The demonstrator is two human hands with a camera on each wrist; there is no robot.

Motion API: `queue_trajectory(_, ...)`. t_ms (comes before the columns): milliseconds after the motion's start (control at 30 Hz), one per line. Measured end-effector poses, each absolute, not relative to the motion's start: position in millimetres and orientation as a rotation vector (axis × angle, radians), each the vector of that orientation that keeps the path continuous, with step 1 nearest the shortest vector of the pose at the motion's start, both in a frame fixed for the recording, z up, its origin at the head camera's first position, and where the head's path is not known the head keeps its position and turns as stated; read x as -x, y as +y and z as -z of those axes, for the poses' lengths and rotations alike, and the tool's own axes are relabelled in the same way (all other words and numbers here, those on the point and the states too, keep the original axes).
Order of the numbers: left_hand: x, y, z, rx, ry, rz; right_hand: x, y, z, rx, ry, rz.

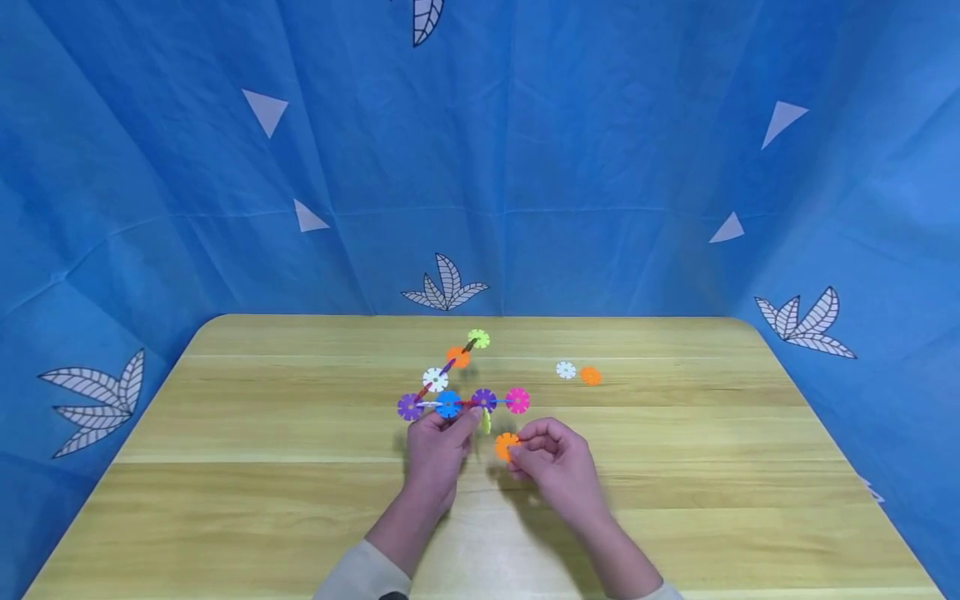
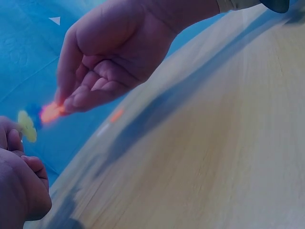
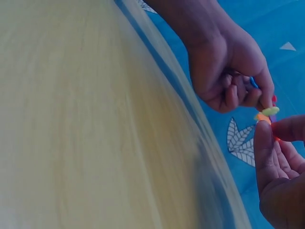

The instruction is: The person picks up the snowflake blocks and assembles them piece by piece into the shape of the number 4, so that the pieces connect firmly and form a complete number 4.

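Note:
My left hand (image 1: 437,454) holds a chain of notched plastic discs above the table, pinching it near a blue disc (image 1: 448,404) and a purple disc (image 1: 483,401). One arm of the chain ends at a pink disc (image 1: 517,401) on the right. Another slants away from a purple corner disc (image 1: 410,407) through white and orange to a yellow-green disc (image 1: 478,338). A second yellow-green disc (image 1: 486,421) hangs edge-on beside the left thumb. Between thumb and forefinger, my right hand (image 1: 558,467) pinches an orange disc (image 1: 507,447), apart from the chain in the head view.
A loose white disc (image 1: 566,370) and a loose orange disc (image 1: 591,376) lie on the wooden table (image 1: 712,450), beyond the right hand. Behind the table hangs a blue curtain (image 1: 600,167) with leaf and triangle prints.

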State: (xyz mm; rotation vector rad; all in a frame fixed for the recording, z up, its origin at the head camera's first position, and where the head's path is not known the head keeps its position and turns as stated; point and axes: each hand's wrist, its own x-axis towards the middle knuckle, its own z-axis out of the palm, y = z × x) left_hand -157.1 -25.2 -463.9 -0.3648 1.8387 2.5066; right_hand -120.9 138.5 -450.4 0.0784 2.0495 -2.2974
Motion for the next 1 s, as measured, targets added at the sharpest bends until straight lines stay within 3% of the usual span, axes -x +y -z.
queue_trajectory(1000, 156, -24, 466, 0.354, 1.799, -2.521, 124, 122, 460, -0.002, 1.947, 2.308)
